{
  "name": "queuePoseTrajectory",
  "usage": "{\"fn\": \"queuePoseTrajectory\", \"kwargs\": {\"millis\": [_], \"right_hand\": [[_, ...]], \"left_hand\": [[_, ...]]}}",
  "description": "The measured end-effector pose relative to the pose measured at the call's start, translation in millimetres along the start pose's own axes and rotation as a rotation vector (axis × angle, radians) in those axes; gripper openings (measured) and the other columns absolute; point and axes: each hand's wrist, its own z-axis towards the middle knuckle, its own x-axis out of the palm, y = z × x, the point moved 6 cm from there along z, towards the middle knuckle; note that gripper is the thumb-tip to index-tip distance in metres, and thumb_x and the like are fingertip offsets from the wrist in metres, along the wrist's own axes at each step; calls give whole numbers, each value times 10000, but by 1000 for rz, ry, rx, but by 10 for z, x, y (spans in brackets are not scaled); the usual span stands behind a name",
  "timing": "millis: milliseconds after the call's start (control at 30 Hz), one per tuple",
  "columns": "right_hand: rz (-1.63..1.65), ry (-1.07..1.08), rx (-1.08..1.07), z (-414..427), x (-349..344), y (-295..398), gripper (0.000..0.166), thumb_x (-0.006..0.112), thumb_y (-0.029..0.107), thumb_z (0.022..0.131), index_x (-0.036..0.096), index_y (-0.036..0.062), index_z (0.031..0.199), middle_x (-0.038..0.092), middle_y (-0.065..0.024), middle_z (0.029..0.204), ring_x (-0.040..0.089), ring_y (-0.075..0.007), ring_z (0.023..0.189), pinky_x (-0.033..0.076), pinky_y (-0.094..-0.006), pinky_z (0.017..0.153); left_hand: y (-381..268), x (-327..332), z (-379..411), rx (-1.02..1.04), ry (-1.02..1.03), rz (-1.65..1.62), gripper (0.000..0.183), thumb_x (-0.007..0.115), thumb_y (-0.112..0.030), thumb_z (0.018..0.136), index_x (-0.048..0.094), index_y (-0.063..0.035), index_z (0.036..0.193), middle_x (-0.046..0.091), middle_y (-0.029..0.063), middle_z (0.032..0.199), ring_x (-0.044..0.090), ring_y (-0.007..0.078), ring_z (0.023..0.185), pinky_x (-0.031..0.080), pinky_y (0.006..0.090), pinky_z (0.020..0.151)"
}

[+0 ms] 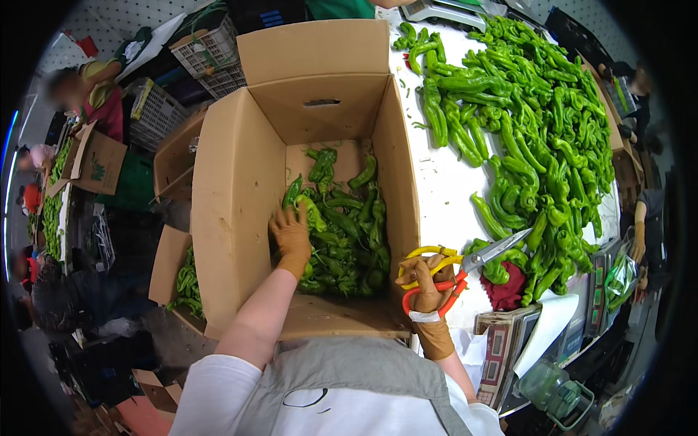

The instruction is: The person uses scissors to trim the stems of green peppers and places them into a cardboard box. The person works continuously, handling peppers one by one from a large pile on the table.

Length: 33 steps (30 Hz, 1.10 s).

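Directly before me stands an open cardboard box [218,218], its lower part filled with green peppers [343,234]. Wearing an orange-brown glove, my left hand [292,234] reaches inside near the left wall, fingers spread over the peppers; whether it grips one cannot be told. My right hand [428,286], gloved alike, holds scissors [493,252] with yellow and red handles just beyond the box's right edge, blades pointing up and right. A large heap of green peppers [556,131] covers much of the white table [444,185]. A dark red cloth [506,286] lies by the blade tips, partly under peppers.
A scale [493,354] stands at the table's near right, with a green-tinted plastic jug [551,381] beside it. Another scale [444,12] is at the far edge. Plastic crates [210,49] and further cardboard boxes [177,158] stand left. Co-workers are at both sides.
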Motion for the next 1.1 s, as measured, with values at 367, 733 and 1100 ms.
{"fn": "queuePoseTrajectory", "kwargs": {"millis": [367,733,1100], "right_hand": [[-329,126,-179,-13,30,101,113,496,9,866,389,25,830,611,-160,752,610,-195,561,511,-269,537],[61,-18,86,-45,107,109,140,517,3,853,380,23,834,587,-147,794,609,-173,620,519,-252,564],[-95,-14,38,-59,97,92,154,510,-10,853,363,26,882,559,-131,761,596,-194,610,521,-278,562]], "left_hand": [[-1357,663,-359,688,875,274,768,644,-260,777,245,-147,1424,408,85,1384,340,264,1300,349,459,944],[-870,662,-470,639,533,-174,534,525,-78,787,410,-109,1308,486,151,1271,439,304,1191,402,426,924],[-948,732,-392,488,977,11,815,632,-533,741,319,-138,1382,453,49,1345,444,257,1213,308,460,1023]]}}
